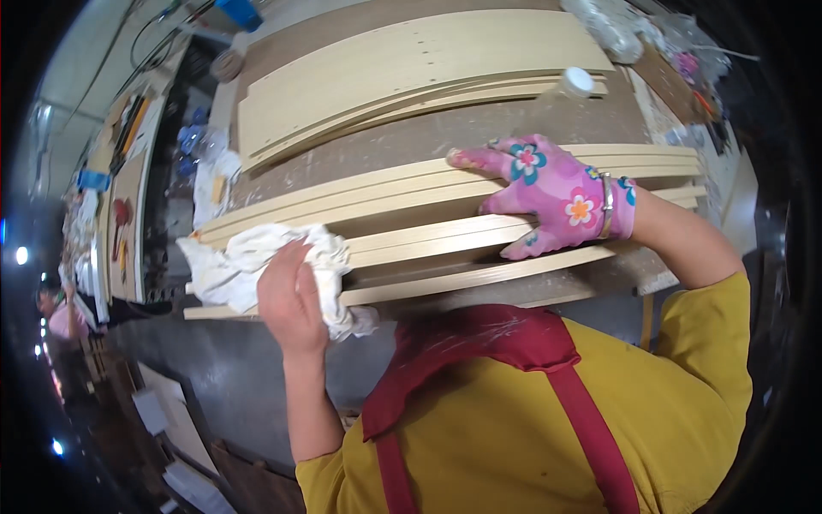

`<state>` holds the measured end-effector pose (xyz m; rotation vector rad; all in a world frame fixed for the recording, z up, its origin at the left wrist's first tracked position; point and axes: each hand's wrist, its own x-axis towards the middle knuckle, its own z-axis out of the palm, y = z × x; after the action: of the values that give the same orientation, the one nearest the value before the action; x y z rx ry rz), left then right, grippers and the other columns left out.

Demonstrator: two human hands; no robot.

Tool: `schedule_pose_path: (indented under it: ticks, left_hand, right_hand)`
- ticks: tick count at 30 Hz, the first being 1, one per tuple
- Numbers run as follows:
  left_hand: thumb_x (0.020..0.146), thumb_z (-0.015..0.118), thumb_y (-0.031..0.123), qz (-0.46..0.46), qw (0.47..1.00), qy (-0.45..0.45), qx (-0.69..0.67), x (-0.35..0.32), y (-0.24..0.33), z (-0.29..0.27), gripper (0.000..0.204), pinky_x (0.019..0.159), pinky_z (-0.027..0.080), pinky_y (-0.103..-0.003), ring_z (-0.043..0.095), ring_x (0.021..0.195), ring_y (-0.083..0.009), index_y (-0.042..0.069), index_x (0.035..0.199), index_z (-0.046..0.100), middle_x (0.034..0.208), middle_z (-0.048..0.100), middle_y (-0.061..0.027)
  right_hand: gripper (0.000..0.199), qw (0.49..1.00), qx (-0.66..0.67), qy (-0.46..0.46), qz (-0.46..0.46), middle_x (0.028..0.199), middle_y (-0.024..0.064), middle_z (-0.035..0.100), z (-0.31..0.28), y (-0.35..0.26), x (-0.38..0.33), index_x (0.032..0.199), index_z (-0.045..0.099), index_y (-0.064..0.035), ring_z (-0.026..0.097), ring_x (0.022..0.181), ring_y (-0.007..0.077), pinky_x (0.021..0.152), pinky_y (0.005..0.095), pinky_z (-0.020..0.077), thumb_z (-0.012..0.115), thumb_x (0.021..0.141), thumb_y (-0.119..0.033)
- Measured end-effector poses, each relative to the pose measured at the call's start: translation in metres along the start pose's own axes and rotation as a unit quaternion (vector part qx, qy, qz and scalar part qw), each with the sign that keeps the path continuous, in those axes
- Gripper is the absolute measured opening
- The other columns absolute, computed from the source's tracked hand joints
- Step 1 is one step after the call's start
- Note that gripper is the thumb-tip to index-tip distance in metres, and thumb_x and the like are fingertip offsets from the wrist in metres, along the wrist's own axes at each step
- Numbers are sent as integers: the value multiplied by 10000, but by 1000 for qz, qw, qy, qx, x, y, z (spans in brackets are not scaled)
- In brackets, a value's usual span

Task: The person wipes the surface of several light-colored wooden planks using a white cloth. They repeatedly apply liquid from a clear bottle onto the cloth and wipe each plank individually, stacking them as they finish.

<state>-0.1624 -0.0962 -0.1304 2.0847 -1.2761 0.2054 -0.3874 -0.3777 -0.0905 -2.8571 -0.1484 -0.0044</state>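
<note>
My bare left hand (293, 295) is closed on a bunched white cloth (224, 264), pressed over the left ends of several long, pale wooden boards (419, 242). The boards stand on edge, side by side, with dark gaps between some of them. Toward their right end rests my right hand (556, 195), in a pink flowered glove with a metal-looking band at the wrist. Its fingers are spread across the top edges of the boards, touching several of them. My left fingertips are partly hidden in the cloth.
Behind the boards, more flat pale panels (368, 73) lie stacked on the brown worktable (364, 141). A clear bottle with a white cap (578, 82) stands near them. Plastic bags (610, 34) lie at the back right. Another person (68, 317) is far left.
</note>
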Motion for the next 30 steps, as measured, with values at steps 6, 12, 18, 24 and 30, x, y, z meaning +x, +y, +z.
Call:
schedule_pose_path:
  ticks: [6,12,18,24,30]
  left_hand:
    - [961,500,119,-2,1000,-4,-22,-3,-3,-2,248,959,445,-427,610,1089,-358,-5,1078,680,1099,687,-168]
    - [952,524,127,38,997,-58,26,-3,14,5,238,970,448,-424,609,1091,-333,16,1069,699,1144,698,-135]
    - [842,657,74,199,976,-82,-40,11,79,41,197,840,493,-358,660,1011,-287,56,1031,707,1090,712,-98]
    - [992,481,318,-102,912,254,-306,21,9,-58,402,903,539,-442,655,1008,-251,-2,1216,575,1110,644,-154]
    - [986,488,213,-113,913,323,-221,52,-41,-134,343,900,529,-363,627,1030,-239,-10,1245,526,1174,602,-134]
  right_hand:
    - [471,998,1,24,55,1542,100,368,-9,17,-74,1003,682,-122,483,1254,374,1020,486,377,754,700,-476]
    - [417,996,4,43,84,1524,104,394,2,17,-83,954,687,-124,475,1259,379,1042,502,346,747,724,-466]
    - [444,996,9,65,64,1531,122,387,2,17,-85,948,697,-94,476,1255,391,1066,489,320,704,759,-495]
    - [425,994,15,89,60,1513,127,413,6,21,-83,935,705,-98,469,1272,361,1071,465,321,710,752,-482]
    - [409,994,18,76,71,1511,116,417,1,17,-81,920,702,-73,457,1278,366,1066,462,327,728,730,-434]
